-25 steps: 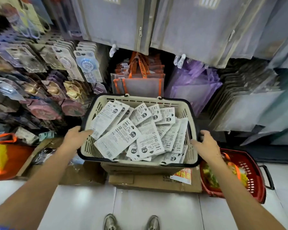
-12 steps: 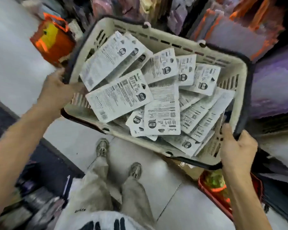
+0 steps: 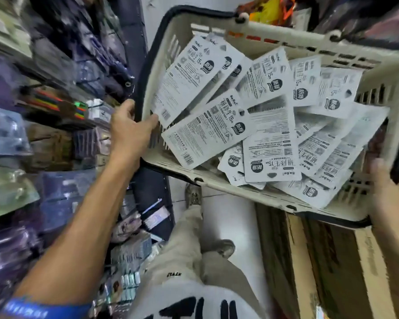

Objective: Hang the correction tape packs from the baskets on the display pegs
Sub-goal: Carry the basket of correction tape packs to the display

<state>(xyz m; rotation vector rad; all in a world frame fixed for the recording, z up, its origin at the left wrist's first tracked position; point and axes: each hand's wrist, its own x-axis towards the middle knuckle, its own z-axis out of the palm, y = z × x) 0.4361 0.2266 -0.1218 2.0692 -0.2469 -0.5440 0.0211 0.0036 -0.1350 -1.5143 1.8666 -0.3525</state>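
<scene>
Left hand [image 3: 130,128] grips the basket [image 3: 274,33] left rim, right hand [image 3: 392,199] its right rim; we see correction tape packs [image 3: 207,132] heaped inside, topmost nearest our left hand.

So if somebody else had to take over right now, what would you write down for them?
Left hand grips the left rim of the cream basket. Right hand holds its right end, blurred, so its finger hold is unclear. The basket is lifted and tilted over the floor, full of correction tape packs lying loose. Done: basket picked up. Left: none hung yet in this view; set it near the pegs and hang every pack.
</scene>
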